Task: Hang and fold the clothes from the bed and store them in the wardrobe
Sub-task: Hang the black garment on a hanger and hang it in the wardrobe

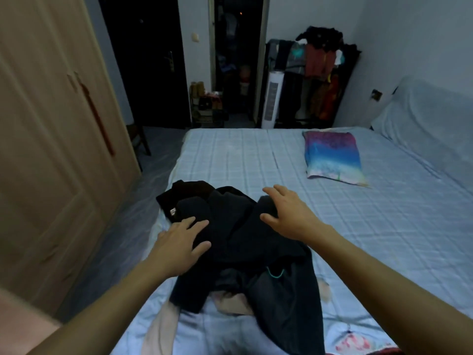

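A heap of dark clothes [238,242] lies on the near left part of the bed [256,162], with a pale pink garment [234,303] showing underneath. My left hand [179,243] rests flat on the left side of the heap, fingers spread. My right hand [286,213] hovers at the heap's right top edge, fingers loosely bent and holding nothing. The wardrobe [51,139] stands to the left with its wooden doors closed.
A colourful pillow [334,157] lies on the far right of the bed. Beyond the bed stand a loaded clothes rack [317,80], a white tower fan [272,101] and an open dark doorway [235,60]. A narrow floor strip separates bed and wardrobe.
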